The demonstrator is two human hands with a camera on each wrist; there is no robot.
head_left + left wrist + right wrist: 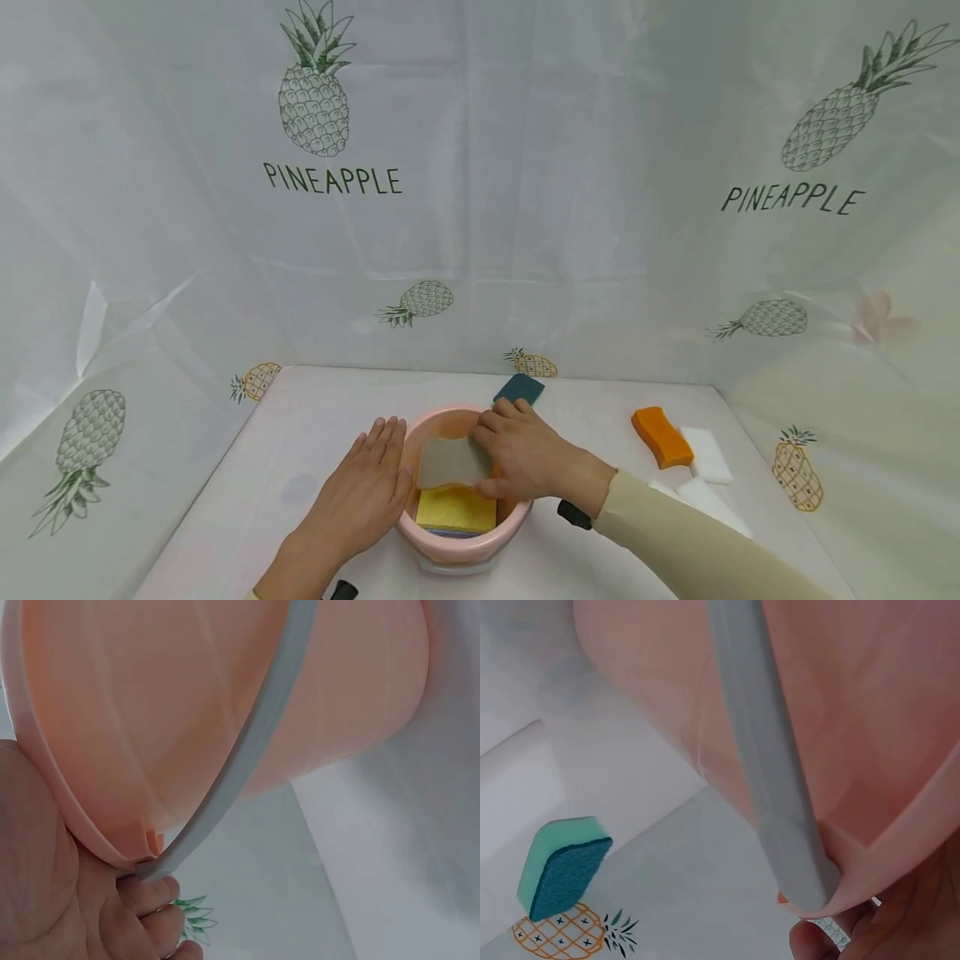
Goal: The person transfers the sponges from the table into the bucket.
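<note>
Pink bucket (465,548), partly filled, between the hands

The bucket is smooth pale pink plastic with a round, thick rim (926,825), faint ridges down its wall and a grey handle (767,750) hinged at the rim. The handle hangs down on the near side. Inside, a grey sponge (450,463) lies toward the far part, a yellow sponge (457,510) just nearer, and a thin strip of blue (450,532) shows at the yellow one's near edge.

The bucket stands on the tabletop (307,433), about midway between its left and right edges and well in from the far edge. The left hand (363,483) lies flat against the bucket's left side, fingers straight and together, touching the rim without grasping anything. The right hand (525,446) reaches over the rim's right side, fingers bent and partly spread, thumb across the bucket's mouth by the grey sponge; I cannot tell whether it grips the rim or the sponge.

Just past the bucket, near the tabletop's far edge, is a teal sponge (568,870), paler green on one layer. Toward the right edge lie an orange sponge (662,437) and white blocks (707,456). A pineapple-print sheet (540,208) hangs beyond.
</note>
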